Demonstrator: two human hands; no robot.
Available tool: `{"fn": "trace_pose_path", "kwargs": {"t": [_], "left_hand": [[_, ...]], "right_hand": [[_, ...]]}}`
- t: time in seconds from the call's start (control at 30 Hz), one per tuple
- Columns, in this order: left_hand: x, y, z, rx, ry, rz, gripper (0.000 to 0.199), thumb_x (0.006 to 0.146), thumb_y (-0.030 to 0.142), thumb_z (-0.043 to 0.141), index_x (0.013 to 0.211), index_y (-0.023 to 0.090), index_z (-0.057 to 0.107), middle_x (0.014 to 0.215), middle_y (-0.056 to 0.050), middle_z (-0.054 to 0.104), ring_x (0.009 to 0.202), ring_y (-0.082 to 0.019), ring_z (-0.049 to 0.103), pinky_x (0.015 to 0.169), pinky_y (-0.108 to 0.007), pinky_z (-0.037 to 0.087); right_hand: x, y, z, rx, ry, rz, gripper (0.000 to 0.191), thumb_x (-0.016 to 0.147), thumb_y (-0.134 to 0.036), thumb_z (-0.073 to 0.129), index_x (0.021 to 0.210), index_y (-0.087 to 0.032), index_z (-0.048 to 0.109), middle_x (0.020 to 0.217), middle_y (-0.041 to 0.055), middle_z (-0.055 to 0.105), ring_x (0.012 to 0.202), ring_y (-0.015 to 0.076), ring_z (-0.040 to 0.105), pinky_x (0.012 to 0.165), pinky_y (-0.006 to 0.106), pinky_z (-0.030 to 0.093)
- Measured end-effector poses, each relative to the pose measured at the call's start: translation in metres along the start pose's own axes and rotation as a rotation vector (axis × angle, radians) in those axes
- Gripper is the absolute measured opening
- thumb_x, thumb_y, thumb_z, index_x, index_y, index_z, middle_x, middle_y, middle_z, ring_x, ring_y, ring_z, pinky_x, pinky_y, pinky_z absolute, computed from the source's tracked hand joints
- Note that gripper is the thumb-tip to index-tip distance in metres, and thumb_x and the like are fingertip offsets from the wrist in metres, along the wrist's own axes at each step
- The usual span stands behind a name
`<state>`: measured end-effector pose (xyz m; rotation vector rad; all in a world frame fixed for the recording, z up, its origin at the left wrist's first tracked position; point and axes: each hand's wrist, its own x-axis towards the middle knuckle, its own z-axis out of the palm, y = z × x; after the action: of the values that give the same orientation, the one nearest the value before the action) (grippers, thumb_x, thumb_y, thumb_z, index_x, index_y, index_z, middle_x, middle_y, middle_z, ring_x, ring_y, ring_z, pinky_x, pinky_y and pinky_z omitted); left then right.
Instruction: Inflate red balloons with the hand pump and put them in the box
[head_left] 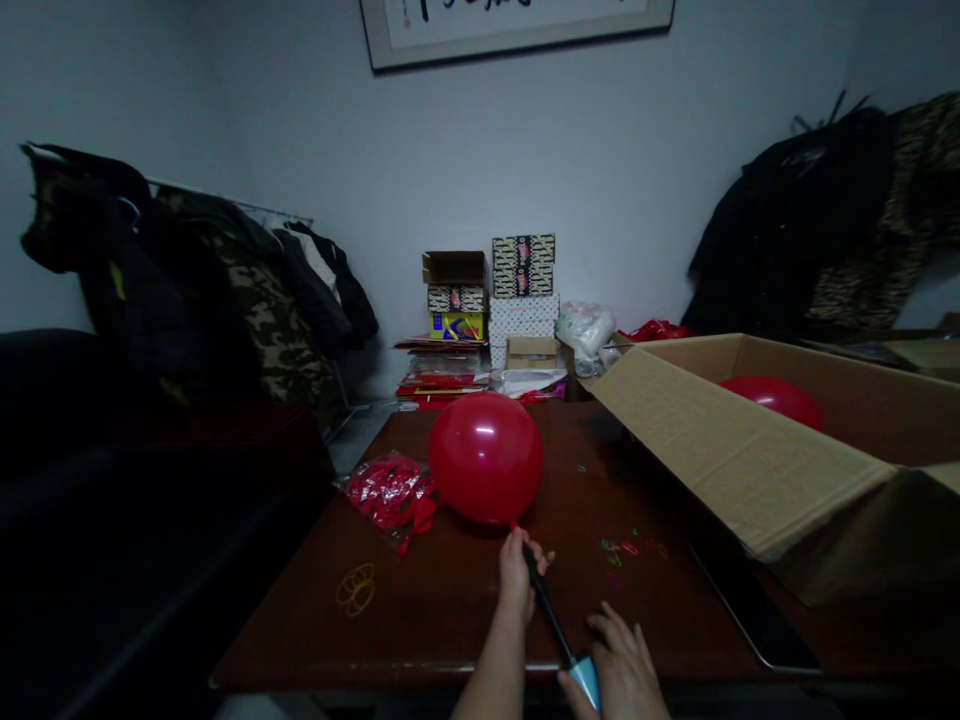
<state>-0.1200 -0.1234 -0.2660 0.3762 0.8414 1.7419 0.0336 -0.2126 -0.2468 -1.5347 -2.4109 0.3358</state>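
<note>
A round, inflated red balloon (pixel 486 458) rests over the middle of the table, its neck pointing toward me. My left hand (pixel 516 578) is closed around the balloon's neck and the black end of a hand pump (pixel 551 610). The pump slants down to the right, and its light blue part (pixel 585 682) sits against my right hand (pixel 624 668). That hand's thumb lies along the blue part, with some fingers stretched out loosely. To the left of the balloon lies a clear bag of uninflated red balloons (pixel 391 492).
A large open cardboard box (pixel 750 455) on the right holds another red balloon (pixel 776 398). Beside it lies a dark tablet-like slab (pixel 754 605). Yellow rings (pixel 355 589) and small coloured bands (pixel 619 547) are on the table (pixel 427 640). Stacked boxes (pixel 523 300) stand at the back.
</note>
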Motion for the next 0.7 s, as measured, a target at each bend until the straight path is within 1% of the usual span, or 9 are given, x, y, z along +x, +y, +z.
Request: {"fn": "trace_pose_path", "kwargs": {"t": [0.07, 0.17, 0.27, 0.37, 0.43, 0.5, 0.6, 0.7], "left_hand": [[0.000, -0.001, 0.001, 0.006, -0.006, -0.007, 0.044, 0.066, 0.059, 0.061, 0.069, 0.020, 0.041, 0.042, 0.010, 0.046, 0.031, -0.006, 0.038, 0.066, -0.037, 0.049], [0.001, -0.002, 0.001, 0.027, 0.002, -0.006, 0.044, 0.066, 0.059, 0.061, 0.070, 0.020, 0.041, 0.042, 0.010, 0.046, 0.031, -0.007, 0.040, 0.066, -0.038, 0.050], [0.004, -0.001, 0.000, 0.054, 0.014, 0.001, 0.044, 0.065, 0.059, 0.061, 0.069, 0.020, 0.041, 0.041, 0.010, 0.046, 0.029, -0.006, 0.038, 0.062, -0.036, 0.050], [0.005, 0.001, 0.000, 0.062, 0.021, 0.016, 0.043, 0.066, 0.059, 0.061, 0.069, 0.020, 0.041, 0.039, 0.010, 0.046, 0.028, -0.006, 0.036, 0.058, -0.032, 0.049], [0.004, 0.001, 0.001, 0.064, 0.021, 0.023, 0.043, 0.066, 0.059, 0.060, 0.069, 0.021, 0.041, 0.038, 0.010, 0.045, 0.027, -0.006, 0.035, 0.056, -0.030, 0.048], [0.002, 0.001, 0.002, 0.068, 0.018, 0.027, 0.043, 0.066, 0.059, 0.060, 0.068, 0.021, 0.041, 0.038, 0.010, 0.045, 0.026, -0.006, 0.034, 0.054, -0.030, 0.047], [-0.001, 0.000, 0.002, 0.073, 0.012, 0.041, 0.043, 0.066, 0.059, 0.061, 0.067, 0.021, 0.041, 0.038, 0.010, 0.045, 0.027, -0.006, 0.035, 0.054, -0.029, 0.046], [-0.002, -0.002, 0.001, 0.078, 0.010, 0.047, 0.043, 0.066, 0.059, 0.061, 0.067, 0.021, 0.041, 0.038, 0.010, 0.045, 0.026, -0.006, 0.035, 0.055, -0.030, 0.046]], "right_hand": [[0.012, -0.008, -0.009, 0.030, -0.008, 0.004, 0.049, 0.079, -0.055, 0.042, 0.096, -0.016, 0.066, 0.124, 0.0131, 0.053, 0.127, 0.0317, 0.033, 0.106, 0.052, 0.017], [0.033, -0.019, -0.016, 0.059, 0.028, 0.022, 0.048, 0.080, -0.051, 0.041, 0.101, -0.015, 0.064, 0.122, 0.0126, 0.054, 0.127, 0.0302, 0.033, 0.107, 0.050, 0.016], [0.053, -0.026, -0.017, 0.091, 0.021, 0.027, 0.046, 0.079, -0.049, 0.043, 0.106, -0.018, 0.062, 0.120, 0.0104, 0.054, 0.126, 0.0300, 0.034, 0.106, 0.051, 0.017], [0.062, -0.029, -0.014, 0.098, 0.009, 0.041, 0.045, 0.077, -0.048, 0.045, 0.106, -0.018, 0.062, 0.120, 0.0100, 0.054, 0.126, 0.0301, 0.033, 0.106, 0.051, 0.016], [0.059, -0.029, -0.013, 0.091, 0.018, 0.042, 0.045, 0.078, -0.048, 0.044, 0.105, -0.017, 0.063, 0.119, 0.0112, 0.055, 0.126, 0.0304, 0.034, 0.106, 0.051, 0.015], [0.051, -0.027, -0.011, 0.080, 0.032, 0.035, 0.045, 0.078, -0.048, 0.044, 0.102, -0.014, 0.063, 0.118, 0.0125, 0.056, 0.125, 0.0307, 0.035, 0.106, 0.051, 0.016], [0.034, -0.022, -0.009, 0.067, 0.043, 0.030, 0.045, 0.078, -0.048, 0.046, 0.100, -0.013, 0.064, 0.117, 0.0134, 0.057, 0.125, 0.0309, 0.036, 0.106, 0.051, 0.018], [0.014, -0.010, -0.002, 0.061, 0.010, 0.022, 0.045, 0.076, -0.052, 0.048, 0.098, -0.016, 0.065, 0.118, 0.0132, 0.057, 0.124, 0.0322, 0.037, 0.105, 0.053, 0.019]]}}
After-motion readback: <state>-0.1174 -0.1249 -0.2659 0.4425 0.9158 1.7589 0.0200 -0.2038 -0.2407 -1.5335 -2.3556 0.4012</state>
